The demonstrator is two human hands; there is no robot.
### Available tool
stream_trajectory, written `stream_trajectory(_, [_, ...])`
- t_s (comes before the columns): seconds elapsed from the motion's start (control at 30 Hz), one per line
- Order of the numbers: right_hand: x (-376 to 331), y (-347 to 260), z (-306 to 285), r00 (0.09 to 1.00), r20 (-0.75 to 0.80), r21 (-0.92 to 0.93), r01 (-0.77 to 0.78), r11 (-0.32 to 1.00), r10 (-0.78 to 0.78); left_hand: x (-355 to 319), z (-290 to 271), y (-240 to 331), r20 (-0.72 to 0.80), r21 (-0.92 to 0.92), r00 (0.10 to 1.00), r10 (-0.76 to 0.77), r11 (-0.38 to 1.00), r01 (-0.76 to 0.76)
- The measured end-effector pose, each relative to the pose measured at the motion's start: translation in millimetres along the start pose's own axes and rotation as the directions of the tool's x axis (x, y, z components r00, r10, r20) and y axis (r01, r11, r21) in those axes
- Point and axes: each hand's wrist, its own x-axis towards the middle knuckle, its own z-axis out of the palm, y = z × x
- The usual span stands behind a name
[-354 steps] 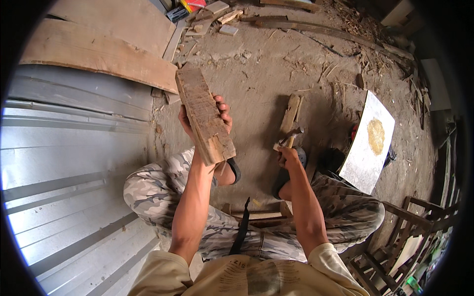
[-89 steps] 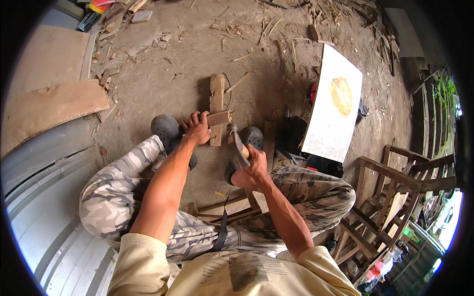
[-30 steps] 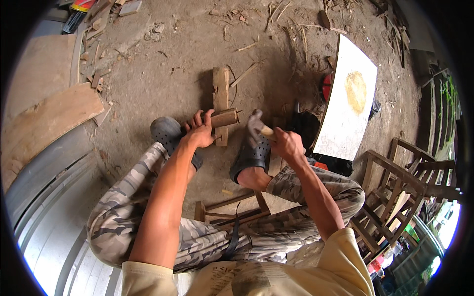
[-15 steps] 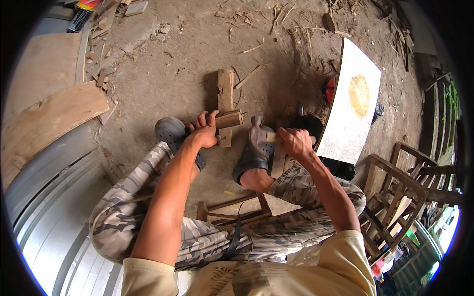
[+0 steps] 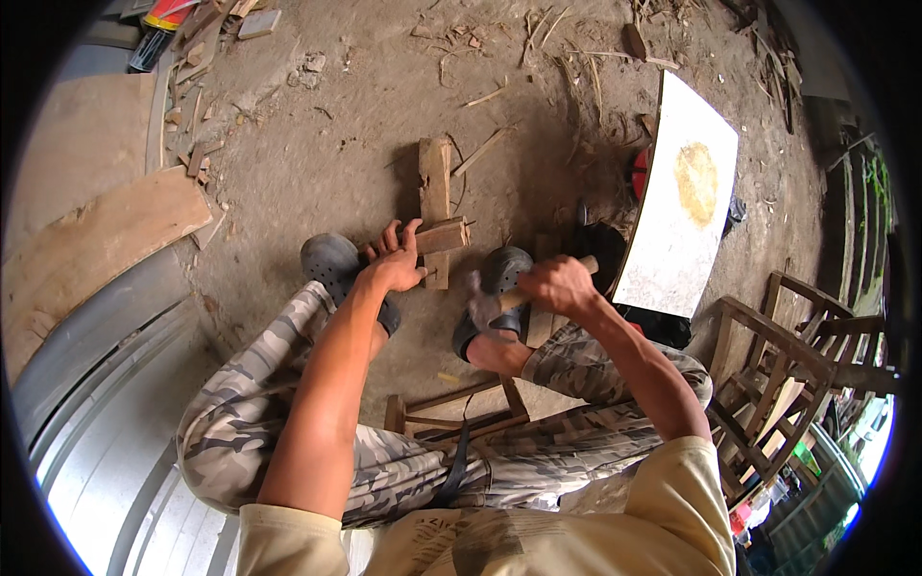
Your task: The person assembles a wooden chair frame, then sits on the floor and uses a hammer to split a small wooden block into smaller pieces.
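Note:
My left hand [image 5: 392, 261] grips the near-left end of a short wooden block [image 5: 444, 236], fingers on its far side and thumb on its near side. The block lies across a longer piece of wood [image 5: 435, 178] on the ground, and something thin sticks out at its right end. In my right hand [image 5: 559, 286] is a hammer [image 5: 506, 300], held by its wooden handle. The hammer's head, slightly blurred, hangs over my right clog [image 5: 506, 268], to the right of the block and nearer to me. My left clog [image 5: 329, 257] is beside my left hand.
A white board [image 5: 680, 197] with a brown stain stands to the right, dark items beneath it. Wooden frames [image 5: 778, 355] are piled at the lower right. Plywood sheets [image 5: 106, 240] lie at the left. Wood scraps [image 5: 485, 149] litter the dirt floor. A small wooden frame [image 5: 456, 408] sits below me.
The hammer has turned, its head dropping nearer to me and a little left. My right hand has shifted slightly left and nearer. My left hand and the block have barely moved.

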Motion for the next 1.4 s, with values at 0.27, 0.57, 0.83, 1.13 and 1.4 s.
stream_trajectory(0.27, [1.6, 9.9, -15.4, 0.941, 0.067, 0.025, -0.335, 0.942, 0.333, -4.3, -4.5, 2.8, 0.049, 0.017, 0.999, -0.013, 1.0, 0.012])
stream_trajectory(0.57, [9.4, -27.6, -4.6, 0.915, 0.021, 0.188, -0.398, 0.898, 0.402, 3.0, 4.4, -6.3, -0.014, 0.037, 0.999, 0.043, 0.998, -0.043])
stream_trajectory(0.83, [6.6, -58.8, -2.9, 0.632, 0.144, 0.596, -0.67, 0.443, 0.762, 3.9, 3.0, -6.5, 0.0, 0.007, 1.0, 0.029, 1.0, -0.029])
stream_trajectory(1.13, [45.6, -95.8, -11.8, 0.446, 0.664, 0.723, -0.183, -0.666, 0.599, 3.1, -1.0, -2.2, 0.03, 0.026, 0.999, 0.018, 0.999, -0.019])
stream_trajectory(1.4, [44.5, -117.8, -7.0, 0.421, 0.648, 0.716, -0.055, -0.696, 0.634, 1.3, 4.9, -5.8, 0.01, -0.012, 1.0, 0.016, 1.0, -0.016])
